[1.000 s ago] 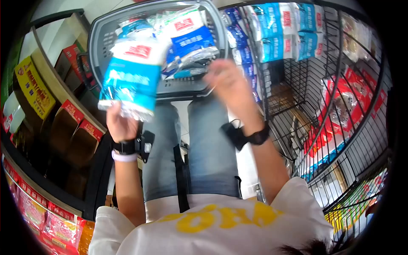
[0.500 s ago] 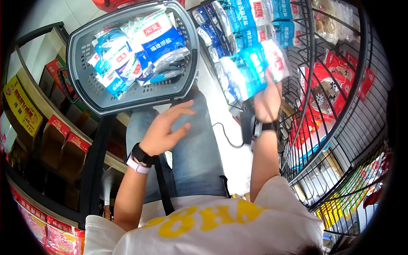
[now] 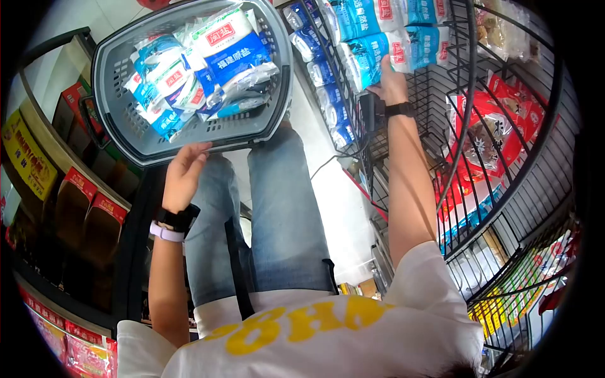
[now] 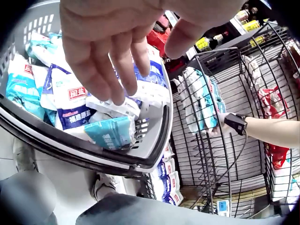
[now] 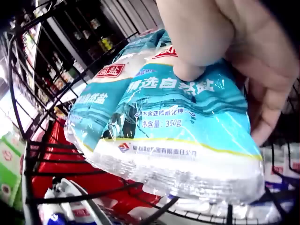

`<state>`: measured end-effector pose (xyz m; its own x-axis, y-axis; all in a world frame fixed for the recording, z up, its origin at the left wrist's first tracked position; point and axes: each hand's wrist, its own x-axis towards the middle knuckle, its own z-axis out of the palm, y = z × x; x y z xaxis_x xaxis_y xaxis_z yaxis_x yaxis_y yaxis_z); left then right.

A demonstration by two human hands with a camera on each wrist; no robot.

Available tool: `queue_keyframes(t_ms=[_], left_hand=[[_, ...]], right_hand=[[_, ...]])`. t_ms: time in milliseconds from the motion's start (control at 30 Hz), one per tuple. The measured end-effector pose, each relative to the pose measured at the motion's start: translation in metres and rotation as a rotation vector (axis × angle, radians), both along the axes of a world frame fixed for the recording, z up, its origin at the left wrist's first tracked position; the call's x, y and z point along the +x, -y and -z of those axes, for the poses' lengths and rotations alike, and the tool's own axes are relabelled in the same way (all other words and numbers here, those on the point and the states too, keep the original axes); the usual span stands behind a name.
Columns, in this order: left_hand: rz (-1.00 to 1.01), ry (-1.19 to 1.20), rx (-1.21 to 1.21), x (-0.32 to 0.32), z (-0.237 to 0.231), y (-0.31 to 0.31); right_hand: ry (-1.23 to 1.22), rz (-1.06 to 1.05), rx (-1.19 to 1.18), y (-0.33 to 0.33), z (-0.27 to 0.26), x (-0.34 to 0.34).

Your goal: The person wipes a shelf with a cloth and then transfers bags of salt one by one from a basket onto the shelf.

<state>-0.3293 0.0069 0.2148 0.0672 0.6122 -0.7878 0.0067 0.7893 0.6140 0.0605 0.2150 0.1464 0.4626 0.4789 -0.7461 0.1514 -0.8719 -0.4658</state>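
Observation:
My right hand (image 3: 394, 88) reaches into the wire rack and grips a teal-and-white salt bag (image 5: 187, 112) at its side, thumb on the printed face and fingers round behind. The bag lies against other teal salt bags (image 3: 425, 47) in the rack. Beside the near rim of the grey shopping basket (image 3: 142, 151) is my left hand (image 3: 181, 183), fingers loosely bent and holding nothing. In the left wrist view its fingers hang over the basket's contents. Several teal and blue salt bags (image 3: 236, 57) are heaped inside.
Red snack bags (image 3: 485, 135) sit in the right part of the wire rack (image 3: 435, 120). Small blue-and-white bags (image 3: 324, 72) line a row between basket and rack. On the left stands a shelf with open cartons (image 3: 79, 195). My legs (image 3: 283, 214) are below the basket.
The left hand held a salt bag over the basket, then was empty; now it is at the basket rim. The right hand carried a teal salt bag rightward and up to the rack's stack.

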Motion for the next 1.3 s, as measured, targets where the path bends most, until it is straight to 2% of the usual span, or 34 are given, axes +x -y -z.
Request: queue_keyframes(t_ms=[33,100,167,233,267,333,367,433,500,600,633,667,733,767,833,900,967,1033,1100,1133,1167,1233,1267,1300], left_hand=[[0.0,-0.005,-0.002,-0.003,0.005,0.0],[-0.095,-0.01,-0.037,-0.009,0.013,0.0],[-0.139,-0.031,-0.025,-0.017,0.025,0.002],[-0.171,-0.204,-0.093,-0.029,0.035,0.004],[-0.173,-0.282,0.085,-0.037,0.057,0.017],[-0.061,-0.521,0.026,-0.061,0.081,0.028],[0.019,-0.644,0.004,-0.074,0.094,0.033],[0.036,-0.734,0.009,-0.092,0.113,0.039],[-0.07,-0.741,-0.01,-0.096,0.117,0.034],[-0.353,-0.426,-0.192,-0.122,0.167,0.051],[-0.479,-0.252,-0.366,-0.11,0.141,0.029],[-0.287,-0.206,-0.241,-0.126,0.182,0.058],[-0.492,-0.096,-0.43,-0.097,0.136,0.019],[-0.569,-0.116,-0.473,-0.091,0.126,0.006],[-0.335,-0.241,-0.485,-0.096,0.155,0.012],[-0.262,-0.308,-0.47,-0.098,0.167,0.015],[-0.586,-0.172,-0.575,-0.093,0.157,0.0],[-0.625,-0.137,-0.538,-0.101,0.171,0.01],[-0.207,-0.41,-0.497,-0.102,0.174,0.012],[-0.203,-0.405,-0.496,-0.098,0.17,0.012],[-0.04,-0.56,-0.447,-0.094,0.16,0.01],[0.284,-0.864,-0.334,-0.09,0.146,0.006],[0.264,-0.903,-0.299,-0.089,0.152,0.011],[0.26,-0.904,-0.295,-0.087,0.15,0.008]], right_hand=[[-0.005,0.0,-0.002,-0.002,-0.008,-0.004],[0.142,-0.042,-0.119,-0.005,-0.016,-0.011],[0.487,-0.117,0.067,0.001,0.01,0.009],[0.851,-0.567,0.272,0.008,-0.022,-0.021],[0.779,-0.709,0.181,0.005,-0.04,-0.037],[0.663,-0.935,0.072,0.004,-0.035,-0.048],[0.689,-0.923,0.061,0.002,-0.026,-0.052],[0.753,-0.875,0.012,-0.005,-0.011,-0.058],[0.782,-0.85,-0.088,-0.012,-0.005,-0.061],[0.787,-0.858,-0.137,-0.015,-0.006,-0.062],[0.789,-0.887,-0.163,-0.017,-0.009,-0.062],[0.79,-0.917,-0.188,-0.017,-0.012,-0.063],[0.725,-0.944,-0.165,-0.019,-0.013,-0.051],[0.661,-0.965,-0.144,-0.022,-0.012,-0.042],[0.601,-0.935,0.05,-0.025,-0.015,-0.028],[0.384,-0.661,0.248,-0.016,-0.019,-0.023],[0.304,-0.42,0.458,0.001,-0.049,-0.057],[0.312,-0.38,0.627,0.02,-0.07,-0.083],[0.256,-0.364,0.765,0.042,-0.093,-0.126],[0.207,-0.407,0.822,0.055,-0.095,-0.141],[0.129,-0.416,0.803,0.068,-0.1,-0.16],[0.189,-0.721,0.748,0.09,-0.105,-0.193],[-0.04,-0.605,0.7,0.101,-0.108,-0.213],[0.091,-0.835,0.698,0.11,-0.108,-0.22]])
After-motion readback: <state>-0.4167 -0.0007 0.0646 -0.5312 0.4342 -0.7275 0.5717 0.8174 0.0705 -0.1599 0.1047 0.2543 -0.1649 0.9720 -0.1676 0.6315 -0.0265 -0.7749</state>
